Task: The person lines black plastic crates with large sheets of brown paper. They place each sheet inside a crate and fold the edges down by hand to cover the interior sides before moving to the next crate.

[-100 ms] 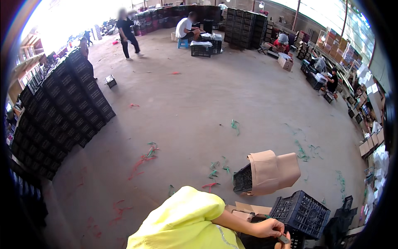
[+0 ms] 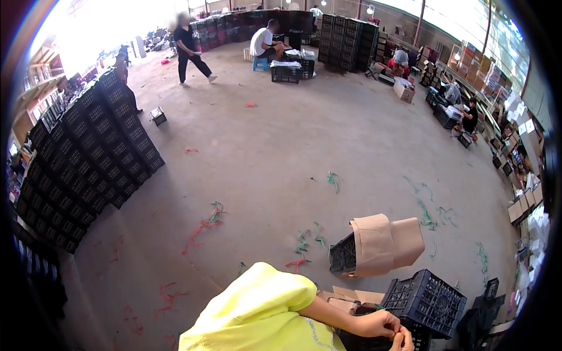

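Note:
My left hand (image 2: 377, 323) reaches across from the yellow sleeve (image 2: 260, 304) with its fingers pinched together. Just below and right of it, the raised fingers of my right hand (image 2: 402, 339) are bent inward, their tips close to the left fingertips. Whatever is between the fingers is hidden. Right behind the hands, a black plastic crate (image 2: 430, 301) lies tilted, its slatted side showing. Brown cardboard (image 2: 345, 297) sits beside my left forearm. A thin green strip shows near the left wrist, at the crate's edge.
Ahead, brown cardboard (image 2: 383, 244) wraps another black crate (image 2: 342, 254) on the floor. Green strips (image 2: 303, 240) and red strips (image 2: 202, 227) litter the concrete. Tall black crate stacks (image 2: 96, 137) stand left. Several people work farther off; one in black (image 2: 188, 50) is on foot.
The small grey piece seen at my fingertips is now out of sight, and the fingertips of both hands have come closer together. The person in black has taken a step.

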Available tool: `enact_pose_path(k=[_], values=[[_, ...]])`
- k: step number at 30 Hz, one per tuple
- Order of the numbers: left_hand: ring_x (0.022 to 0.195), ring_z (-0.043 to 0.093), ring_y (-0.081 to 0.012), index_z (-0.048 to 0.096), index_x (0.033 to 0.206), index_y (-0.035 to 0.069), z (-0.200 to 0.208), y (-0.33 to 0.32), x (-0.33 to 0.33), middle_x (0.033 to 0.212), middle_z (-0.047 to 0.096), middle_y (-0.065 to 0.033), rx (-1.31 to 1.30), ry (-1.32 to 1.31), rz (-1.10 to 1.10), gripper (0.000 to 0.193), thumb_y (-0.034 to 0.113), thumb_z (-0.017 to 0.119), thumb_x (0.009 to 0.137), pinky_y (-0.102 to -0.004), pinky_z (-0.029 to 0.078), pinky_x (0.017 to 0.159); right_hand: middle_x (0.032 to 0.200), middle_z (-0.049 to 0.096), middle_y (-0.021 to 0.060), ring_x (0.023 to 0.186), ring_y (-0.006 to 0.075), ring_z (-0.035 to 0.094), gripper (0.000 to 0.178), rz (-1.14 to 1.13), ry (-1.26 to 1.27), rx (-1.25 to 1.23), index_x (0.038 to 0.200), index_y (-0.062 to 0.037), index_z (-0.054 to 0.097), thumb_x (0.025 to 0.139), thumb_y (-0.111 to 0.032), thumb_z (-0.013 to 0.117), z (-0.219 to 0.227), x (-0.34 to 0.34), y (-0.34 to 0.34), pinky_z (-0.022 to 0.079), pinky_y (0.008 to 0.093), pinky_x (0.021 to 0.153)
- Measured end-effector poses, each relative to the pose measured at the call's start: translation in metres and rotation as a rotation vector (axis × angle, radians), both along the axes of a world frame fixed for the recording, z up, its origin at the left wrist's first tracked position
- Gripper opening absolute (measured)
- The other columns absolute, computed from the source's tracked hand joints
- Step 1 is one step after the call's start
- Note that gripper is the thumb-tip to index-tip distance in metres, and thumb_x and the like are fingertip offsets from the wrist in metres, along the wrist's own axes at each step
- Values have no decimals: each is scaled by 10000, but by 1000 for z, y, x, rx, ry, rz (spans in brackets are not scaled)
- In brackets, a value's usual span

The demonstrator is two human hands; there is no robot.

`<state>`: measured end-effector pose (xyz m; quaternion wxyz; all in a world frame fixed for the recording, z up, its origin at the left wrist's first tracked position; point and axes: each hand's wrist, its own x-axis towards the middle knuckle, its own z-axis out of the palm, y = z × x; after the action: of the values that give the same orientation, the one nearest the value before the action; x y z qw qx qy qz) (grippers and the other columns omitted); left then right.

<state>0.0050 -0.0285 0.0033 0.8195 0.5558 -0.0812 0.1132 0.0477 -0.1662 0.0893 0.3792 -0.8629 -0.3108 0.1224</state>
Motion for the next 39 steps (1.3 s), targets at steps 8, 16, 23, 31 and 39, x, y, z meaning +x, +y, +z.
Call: enact_pose_path(k=[8, 16, 23, 31, 39], values=[[669, 522, -143, 543, 856, -3, 14, 26, -14, 712, 569, -67, 127, 137, -15, 115, 91, 599, 818, -275, 424, 635, 884, 620, 101, 804, 196, 558, 162, -192, 293, 304, 940, 41, 608, 844, -86, 582, -29, -6, 7, 460, 299, 758], [681, 547, -277, 568, 800, -5, 15, 39, -17, 756, 504, -106, 463, -96, 154, 119, 107, 608, 795, -349, 433, 611, 833, 597, 69, 776, 172, 529, 86, -221, 226, 278, 862, 18, 602, 839, -57, 565, -13, -14, 22, 435, 286, 744], [748, 525, -309, 530, 763, 7, 20, 51, -22, 762, 473, -116, 551, -212, 263, 106, 61, 616, 730, -386, 430, 620, 794, 571, 91, 746, 173, 532, 48, -127, 106, 233, 832, 19, 553, 830, -21, 527, -17, -15, 32, 431, 281, 705], [716, 516, -293, 490, 693, 38, 40, 98, -6, 744, 479, -106, 944, -339, 294, 130, 89, 608, 675, -387, 428, 615, 628, 584, 135, 550, 225, 579, 89, 36, 97, -159, 777, 16, 507, 755, 27, 593, 11, 13, 27, 438, 322, 530], [670, 547, -283, 566, 758, 6, 27, 144, -2, 717, 531, -122, 774, -142, 169, 89, -14, 620, 690, -340, 453, 621, 705, 554, 123, 673, 310, 560, 126, 388, -293, -259, 851, -21, 586, 733, -30, 627, 34, 38, 59, 452, 384, 580]])
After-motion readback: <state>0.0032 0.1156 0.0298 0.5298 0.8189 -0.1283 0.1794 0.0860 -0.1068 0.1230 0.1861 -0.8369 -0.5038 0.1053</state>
